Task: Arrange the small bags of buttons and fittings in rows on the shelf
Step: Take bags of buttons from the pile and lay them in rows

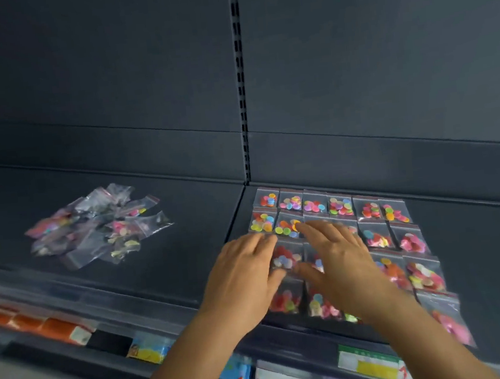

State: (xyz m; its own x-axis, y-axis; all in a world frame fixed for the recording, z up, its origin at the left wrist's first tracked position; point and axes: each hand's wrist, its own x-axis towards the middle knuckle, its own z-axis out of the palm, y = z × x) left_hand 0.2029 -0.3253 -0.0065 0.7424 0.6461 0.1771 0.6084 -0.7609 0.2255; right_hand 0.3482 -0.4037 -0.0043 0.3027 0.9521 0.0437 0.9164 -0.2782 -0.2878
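Clear plastic, bright buttons inside: the laid-out bags (331, 227) sit in neat rows on the right of the dark shelf (169, 252), while a loose heap of bags (99, 225) waits well apart on the left. Both hands are flat on the rows, left hand (242, 278) and right hand (338, 260), fingers spread, gripping nothing. These bags look light, floppy and slick; a pinch at the sealed top edge should lift one without sliding its neighbours.

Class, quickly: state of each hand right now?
Left hand: open, fingers flat on the arranged bags.
Right hand: open, fingers spread over the same bags.
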